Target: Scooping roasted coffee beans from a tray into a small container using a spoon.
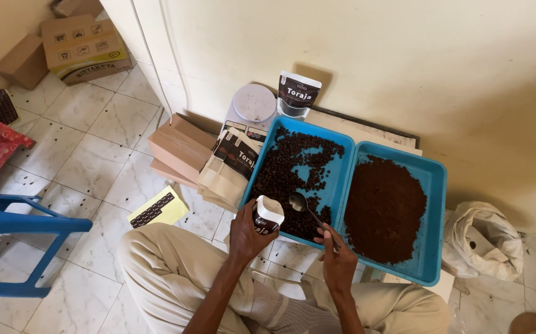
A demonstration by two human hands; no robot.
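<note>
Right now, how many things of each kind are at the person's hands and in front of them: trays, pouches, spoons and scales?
Blue trays: 2 (beans, grounds)
Upright pouches: 2 (in left hand, by wall)
Spoon, in right hand: 1
Round scale: 1
Total: 6

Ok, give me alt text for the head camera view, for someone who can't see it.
A seated person's left hand holds a small open white pouch while the right hand holds a metal spoon over a blue plastic tray of dark coffee beans, beside another of brown grounds.
</note>
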